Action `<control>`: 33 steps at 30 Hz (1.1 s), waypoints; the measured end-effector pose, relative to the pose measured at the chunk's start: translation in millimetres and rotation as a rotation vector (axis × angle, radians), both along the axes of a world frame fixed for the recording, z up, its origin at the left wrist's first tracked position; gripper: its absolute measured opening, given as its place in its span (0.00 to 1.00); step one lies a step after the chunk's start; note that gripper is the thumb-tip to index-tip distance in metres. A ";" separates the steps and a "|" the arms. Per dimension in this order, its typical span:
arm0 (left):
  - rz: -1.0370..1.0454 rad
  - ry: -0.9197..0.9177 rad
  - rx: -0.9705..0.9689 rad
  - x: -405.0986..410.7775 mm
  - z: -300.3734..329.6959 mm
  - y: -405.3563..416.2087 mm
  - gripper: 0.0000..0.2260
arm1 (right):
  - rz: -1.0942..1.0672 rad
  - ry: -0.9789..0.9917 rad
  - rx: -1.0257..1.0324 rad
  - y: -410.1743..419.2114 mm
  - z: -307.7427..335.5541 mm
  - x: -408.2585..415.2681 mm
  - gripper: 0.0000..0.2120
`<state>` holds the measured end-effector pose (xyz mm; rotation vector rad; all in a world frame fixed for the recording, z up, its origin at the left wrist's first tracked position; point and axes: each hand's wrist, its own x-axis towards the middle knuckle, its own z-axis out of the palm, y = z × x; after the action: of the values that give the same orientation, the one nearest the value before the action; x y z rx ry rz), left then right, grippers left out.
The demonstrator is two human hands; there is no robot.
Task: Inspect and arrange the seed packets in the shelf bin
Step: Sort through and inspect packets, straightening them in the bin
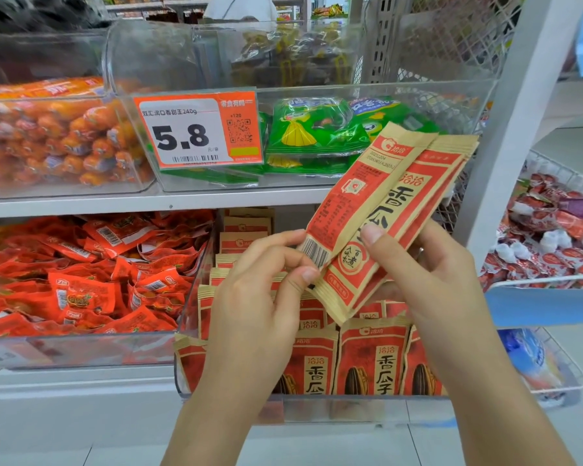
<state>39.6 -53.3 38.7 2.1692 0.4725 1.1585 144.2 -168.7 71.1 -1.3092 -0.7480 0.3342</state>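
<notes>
**Two Hands Hold Seed Packets Over the Bin**

While both hands are up in front of the shelf, they hold a small bunch of seed packets (381, 210) above the clear bin (317, 403). The left hand (266, 284) pinches the bottom corner of the front packet, near the barcode, with its thumb and fingers. The right hand (424, 267) wraps around the bunch from the side, with its thumb pressed on the front. The packets are brown paper with red panels and big dark letters. They tilt up and to the right.

Below the hands, more packets of the same kind (372, 361) stand upright in rows inside the bin, which sits on the lower shelf.

To the left of the bin, another bin holds a heap of small red snack packs (91, 274). On the shelf above, a clear bin holds green packs (313, 132), and an orange price tag (196, 129) reads 5.8. Orange sausages (58, 136) fill the bin at the far left. On the right, a wire basket (549, 280) holds red and white pouches.
</notes>
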 end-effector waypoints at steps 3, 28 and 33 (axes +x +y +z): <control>-0.013 -0.016 -0.053 -1.1 1.8 -0.4 0.06 | 0.016 -0.037 0.009 -0.4 -3.7 2.8 0.14; -0.191 0.015 -0.408 -9.2 31.4 -16.9 0.06 | -0.032 0.092 0.064 3.9 -17.9 14.9 0.41; -0.254 -0.032 -0.644 -9.7 31.0 -12.5 0.05 | -0.003 0.070 0.037 5.3 -20.2 15.0 0.41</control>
<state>29.9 -65.8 69.7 1.5924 0.4612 0.7628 159.2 -163.4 51.0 -1.2575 -0.6903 0.3604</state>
